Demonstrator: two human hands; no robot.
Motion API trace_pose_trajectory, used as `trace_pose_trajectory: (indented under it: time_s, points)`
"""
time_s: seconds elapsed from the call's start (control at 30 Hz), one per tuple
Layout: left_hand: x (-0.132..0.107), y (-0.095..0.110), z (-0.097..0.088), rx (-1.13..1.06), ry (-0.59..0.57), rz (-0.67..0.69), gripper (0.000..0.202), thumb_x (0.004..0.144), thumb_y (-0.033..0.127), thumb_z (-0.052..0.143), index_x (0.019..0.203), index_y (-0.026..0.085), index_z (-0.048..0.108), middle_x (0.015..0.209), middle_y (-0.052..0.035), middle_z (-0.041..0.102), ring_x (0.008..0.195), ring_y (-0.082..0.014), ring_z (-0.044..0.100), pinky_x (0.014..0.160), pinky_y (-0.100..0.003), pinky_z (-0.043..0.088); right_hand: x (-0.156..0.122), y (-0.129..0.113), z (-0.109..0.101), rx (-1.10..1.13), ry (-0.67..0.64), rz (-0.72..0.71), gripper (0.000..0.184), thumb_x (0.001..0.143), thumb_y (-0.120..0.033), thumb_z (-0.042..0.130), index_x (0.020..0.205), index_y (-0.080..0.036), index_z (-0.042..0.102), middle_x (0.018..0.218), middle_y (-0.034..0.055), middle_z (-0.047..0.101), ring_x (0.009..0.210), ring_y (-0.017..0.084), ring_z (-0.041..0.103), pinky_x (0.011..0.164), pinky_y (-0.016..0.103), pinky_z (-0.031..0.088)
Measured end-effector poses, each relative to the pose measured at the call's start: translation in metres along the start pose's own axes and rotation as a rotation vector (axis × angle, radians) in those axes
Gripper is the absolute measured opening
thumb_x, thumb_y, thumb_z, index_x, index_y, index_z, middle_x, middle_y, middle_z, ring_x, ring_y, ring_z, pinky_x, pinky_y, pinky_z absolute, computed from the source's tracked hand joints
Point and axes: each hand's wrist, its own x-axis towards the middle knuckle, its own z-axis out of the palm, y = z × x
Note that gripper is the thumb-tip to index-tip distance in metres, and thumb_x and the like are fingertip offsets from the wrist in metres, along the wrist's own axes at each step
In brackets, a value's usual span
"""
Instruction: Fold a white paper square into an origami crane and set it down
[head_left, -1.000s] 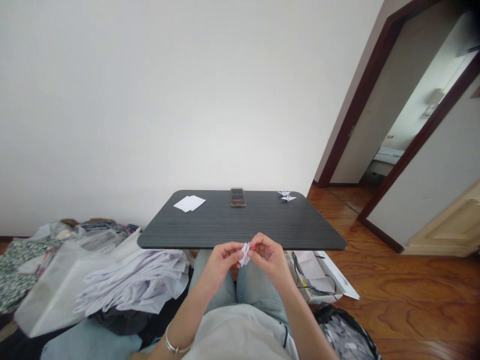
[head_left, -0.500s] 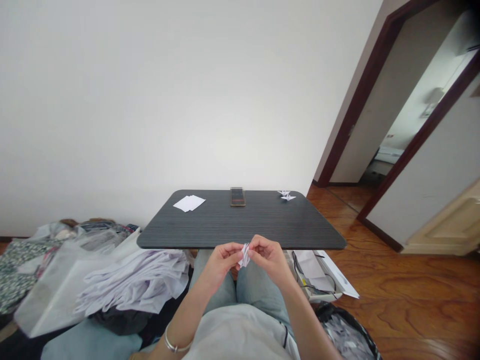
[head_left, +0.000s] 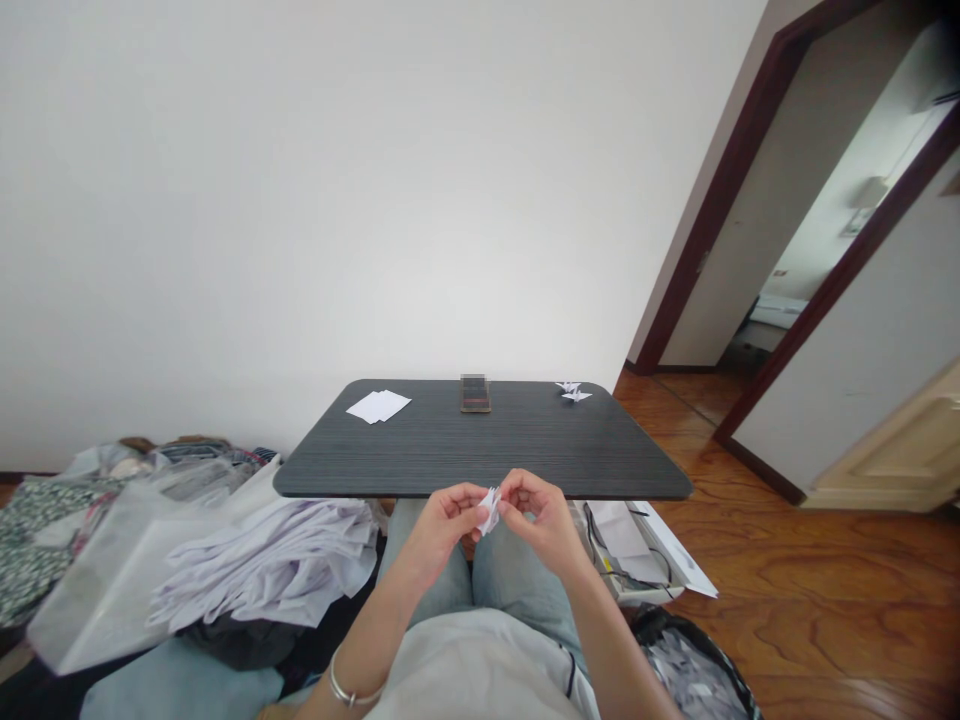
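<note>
Between my two hands is a small piece of folded white paper [head_left: 489,510], held over my lap just at the table's near edge. My left hand [head_left: 454,512] pinches its left side with thumb and fingers. On the other side, the thumb and forefinger of my right hand [head_left: 531,505] close on the paper's right edge. The fingers hide part of the folds. Two folded paper cranes [head_left: 574,394] rest at the far right of the dark table [head_left: 472,450]. At its far left lie several white paper sheets [head_left: 377,406].
A phone [head_left: 475,394] lies at the table's back middle. Left of me are piled white cloth [head_left: 277,560] and plastic-wrapped things. To the right on the floor stand a white box [head_left: 637,550] with cables and a black bag [head_left: 697,670] of paper scraps. A white wall rises behind the table.
Both hands stay in nearly the same place. The folded paper has turned slightly between my fingers, and my right fingers have shifted a little on it.
</note>
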Motion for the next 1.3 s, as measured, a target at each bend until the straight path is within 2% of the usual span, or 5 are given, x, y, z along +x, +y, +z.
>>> trace_pose_trajectory:
  time_s: [0.2, 0.43, 0.8, 1.1, 1.3]
  points:
    - [0.001, -0.001, -0.003, 0.015, -0.017, -0.012, 0.025, 0.062, 0.031, 0.075, 0.079, 0.013, 0.069, 0.063, -0.0011, 0.062, 0.053, -0.0083, 0.049, 0.049, -0.02, 0.036, 0.001, -0.008, -0.005, -0.118, -0.078, -0.064, 0.007, 0.074, -0.012, 0.055, 0.072, -0.019, 0.055, 0.061, -0.0028, 0.051, 0.053, 0.01, 0.046, 0.05, 0.021, 0.036]
    - [0.002, -0.004, -0.008, 0.028, -0.075, -0.023, 0.026, 0.064, 0.032, 0.075, 0.081, 0.013, 0.068, 0.06, 0.0, 0.06, 0.05, -0.0079, 0.048, 0.048, -0.02, 0.037, 0.001, -0.011, -0.013, -0.286, -0.164, -0.22, 0.012, 0.073, -0.007, 0.052, 0.073, -0.018, 0.056, 0.066, -0.0011, 0.053, 0.056, 0.01, 0.048, 0.052, 0.021, 0.04]
    - [0.002, -0.003, -0.006, 0.02, -0.08, -0.012, 0.027, 0.064, 0.032, 0.075, 0.08, 0.012, 0.069, 0.064, -0.0022, 0.063, 0.052, -0.0084, 0.05, 0.051, -0.02, 0.04, 0.001, -0.009, -0.025, -0.469, -0.184, -0.369, 0.011, 0.078, -0.009, 0.053, 0.076, -0.018, 0.059, 0.069, 0.0006, 0.056, 0.058, 0.011, 0.052, 0.053, 0.021, 0.042]
    - [0.002, -0.003, -0.006, 0.037, -0.085, 0.012, 0.023, 0.065, 0.029, 0.074, 0.08, 0.012, 0.068, 0.063, -0.0015, 0.063, 0.051, -0.008, 0.051, 0.051, -0.02, 0.04, -0.001, -0.022, -0.025, -0.715, -0.174, -0.444, 0.011, 0.08, -0.012, 0.052, 0.077, -0.019, 0.059, 0.072, 0.0016, 0.059, 0.062, 0.011, 0.053, 0.055, 0.019, 0.041]
    - [0.002, -0.002, -0.006, 0.05, -0.07, 0.017, 0.024, 0.065, 0.03, 0.074, 0.08, 0.013, 0.068, 0.063, -0.0008, 0.062, 0.052, -0.0084, 0.05, 0.051, -0.021, 0.04, 0.001, -0.02, -0.025, -0.797, -0.179, -0.486, 0.011, 0.08, -0.012, 0.053, 0.078, -0.019, 0.061, 0.074, 0.0015, 0.06, 0.065, 0.012, 0.055, 0.055, 0.02, 0.039]
